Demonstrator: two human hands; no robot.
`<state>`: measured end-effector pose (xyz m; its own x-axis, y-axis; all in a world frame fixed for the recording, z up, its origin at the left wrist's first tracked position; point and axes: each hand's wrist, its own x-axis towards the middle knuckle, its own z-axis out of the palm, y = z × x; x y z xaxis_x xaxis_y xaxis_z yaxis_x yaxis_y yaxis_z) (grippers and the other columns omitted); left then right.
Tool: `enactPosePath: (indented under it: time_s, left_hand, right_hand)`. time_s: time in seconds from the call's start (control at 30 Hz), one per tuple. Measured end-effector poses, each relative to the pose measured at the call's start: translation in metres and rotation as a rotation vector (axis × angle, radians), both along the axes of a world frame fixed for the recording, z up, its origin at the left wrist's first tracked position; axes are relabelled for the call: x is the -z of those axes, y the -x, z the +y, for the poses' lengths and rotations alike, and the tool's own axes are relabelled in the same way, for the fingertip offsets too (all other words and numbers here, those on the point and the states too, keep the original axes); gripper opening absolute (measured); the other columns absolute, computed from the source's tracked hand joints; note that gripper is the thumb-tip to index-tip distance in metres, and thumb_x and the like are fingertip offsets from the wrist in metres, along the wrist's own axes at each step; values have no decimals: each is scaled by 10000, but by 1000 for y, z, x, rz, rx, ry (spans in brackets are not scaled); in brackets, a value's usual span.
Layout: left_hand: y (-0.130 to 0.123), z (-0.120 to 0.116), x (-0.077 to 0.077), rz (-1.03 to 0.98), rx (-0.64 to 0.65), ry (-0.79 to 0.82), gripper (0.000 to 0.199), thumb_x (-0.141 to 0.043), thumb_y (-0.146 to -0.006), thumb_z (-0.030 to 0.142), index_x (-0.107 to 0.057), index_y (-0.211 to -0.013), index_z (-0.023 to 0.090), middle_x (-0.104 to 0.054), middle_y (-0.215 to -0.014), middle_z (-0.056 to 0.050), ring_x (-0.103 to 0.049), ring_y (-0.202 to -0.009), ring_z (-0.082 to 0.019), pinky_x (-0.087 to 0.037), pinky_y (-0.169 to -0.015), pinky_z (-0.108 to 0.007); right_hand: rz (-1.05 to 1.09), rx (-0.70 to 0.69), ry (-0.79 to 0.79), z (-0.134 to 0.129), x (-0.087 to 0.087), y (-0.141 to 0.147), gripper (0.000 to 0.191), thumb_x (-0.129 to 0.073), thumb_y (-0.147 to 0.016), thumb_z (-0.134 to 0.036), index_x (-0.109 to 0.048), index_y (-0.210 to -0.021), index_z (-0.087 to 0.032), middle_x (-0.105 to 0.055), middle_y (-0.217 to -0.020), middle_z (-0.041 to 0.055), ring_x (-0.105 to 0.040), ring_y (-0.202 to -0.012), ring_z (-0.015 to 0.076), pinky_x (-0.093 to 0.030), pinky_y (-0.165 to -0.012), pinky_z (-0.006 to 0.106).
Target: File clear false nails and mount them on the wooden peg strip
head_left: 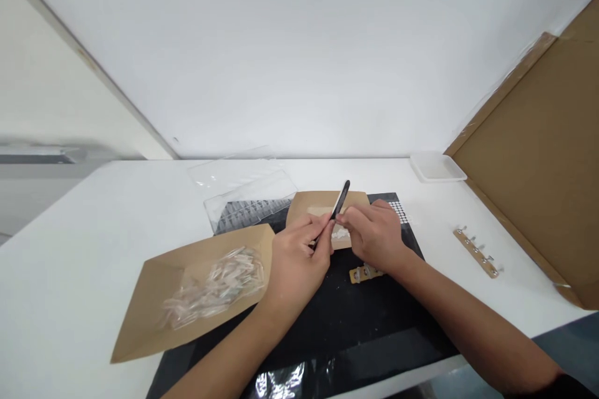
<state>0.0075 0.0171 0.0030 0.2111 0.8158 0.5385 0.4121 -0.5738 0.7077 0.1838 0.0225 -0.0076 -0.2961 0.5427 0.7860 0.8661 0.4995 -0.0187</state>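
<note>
Above the black mat [322, 318], my left hand [302, 249] grips a slim black tool [342, 196] with a rounded upper end and a pale edge. Its exact kind is unclear. My right hand [377, 234] is closed in a pinch against the tool's middle, and whatever lies between its fingertips is too small to make out. Behind both hands sits a brown paper tray [304, 202] with small white pieces [340, 234] in it. Under my right wrist lies a short wooden strip [360, 275] carrying clear and metal parts, partly hidden by the wrist.
Left of my hands, a larger brown paper tray [161, 274] holds many clear plastic tubes [224, 283]. Clear plastic sheets [253, 196] lie behind it. To the right are another wooden strip [475, 252] with upright metal pins, a translucent shallow box [437, 168] and a cardboard wall [538, 156].
</note>
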Motion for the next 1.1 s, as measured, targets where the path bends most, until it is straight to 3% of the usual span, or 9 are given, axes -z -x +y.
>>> enactPosePath:
  time_s: [0.33, 0.47, 0.57, 0.7, 0.83, 0.97, 1.1]
  left_hand:
    - [-1, -1, -1, 20, -5, -40, 401, -614, -1011, 222, -671, -615, 193, -641, -656, 26, -562, -541, -97, -440, -572, -244]
    - [0, -2, -3, 22, -1, -35, 403, -610, -1012, 222, -672, -615, 196, -618, -631, 28, -570, -546, -101, -439, -569, -244]
    - [1, -2, -4, 20, 3, -26, 402, -614, -1013, 229, -669, -616, 197, -643, -657, 24, -587, -570, -104, -435, -569, -246]
    - [2, -1, -6, 7, 9, -20, 423, -607, -1013, 227, -652, -593, 200, -628, -630, 24, -583, -566, -108, -435, -566, -247]
    - [2, -1, -4, 22, 10, -18, 428, -601, -1018, 237, -653, -595, 200, -632, -647, 23, -592, -575, -107, -454, -586, -246]
    - [1, 0, -2, 28, 5, -11, 411, -599, -1018, 246, -682, -618, 206, -641, -650, 16, -594, -571, -114, -466, -571, -248]
    - [0, -1, 0, 17, -40, -14, 267, -603, -1027, 264, -795, -850, 209, -722, -792, -12, -647, -658, -130, -509, -589, -240]
  right_hand:
    - [45, 54, 0, 0, -1, -2, 226, -520, -1042, -150, -594, -841, -219, -749, -749, -27, -573, -583, 121, -279, -657, 329]
    - [9, 4, 7, 0, -2, -2, 222, -509, -1044, -147, -598, -857, -227, -733, -720, -39, -562, -571, 124, -281, -655, 330]
    - [51, 71, -3, 0, -3, -3, 222, -499, -1050, -146, -600, -868, -223, -738, -737, -26, -573, -586, 124, -283, -659, 329]
    - [-25, -2, 12, 0, -3, -2, 251, -502, -1049, -158, -570, -816, -225, -700, -681, -37, -535, -559, 127, -279, -652, 327]
    - [60, 62, 3, -1, -4, 0, 235, -521, -1047, -155, -590, -832, -222, -726, -724, -25, -556, -576, 125, -287, -644, 325]
    - [6, -14, 73, -4, -4, -1, 255, -511, -1059, -171, -601, -825, -218, -704, -679, -30, -566, -563, 127, -289, -632, 331]
    - [181, -121, 191, -10, -3, -4, 207, -548, -1066, -223, -618, -872, -216, -759, -766, -11, -659, -644, 130, -377, -661, 307]
